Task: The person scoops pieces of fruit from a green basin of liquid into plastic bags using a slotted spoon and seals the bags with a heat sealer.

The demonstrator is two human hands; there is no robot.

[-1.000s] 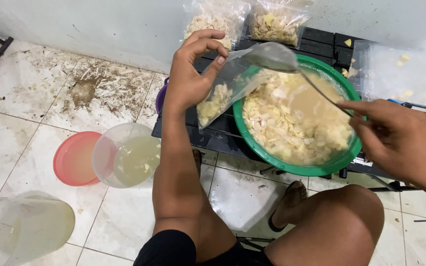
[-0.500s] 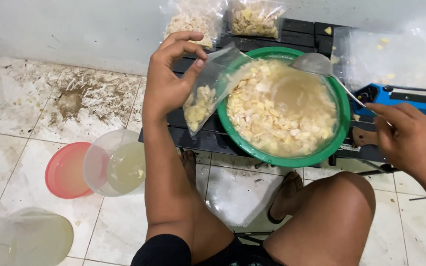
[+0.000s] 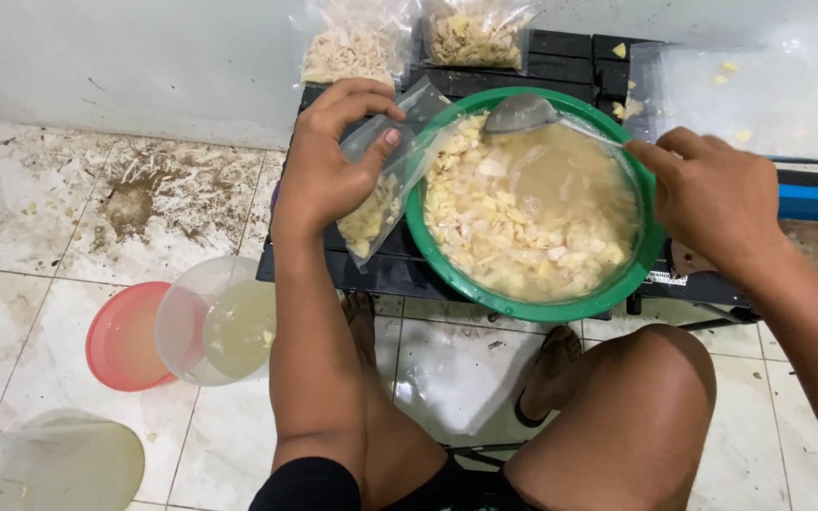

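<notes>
We see a small clear bag [image 3: 381, 194], partly filled with pale chunks, pinched at its mouth by the left hand [image 3: 328, 170], just beside the left rim of a green bowl [image 3: 523, 305]. The right hand [image 3: 712, 194] is closed around the handle of a metal spoon [image 3: 521, 114], whose scoop hangs over the far side of the bowl. The bowl sits near the front edge of a low dark surface [image 3: 385, 274], leaving little room there. Two filled bags [image 3: 352, 47] lie at the far edge, their tops cut off. On the tiled floor [image 3: 40, 218] to the left stand a clear tub [image 3: 215, 322] and a red lid [image 3: 125, 336]. The bag's lower part is hidden behind the fingers.
</notes>
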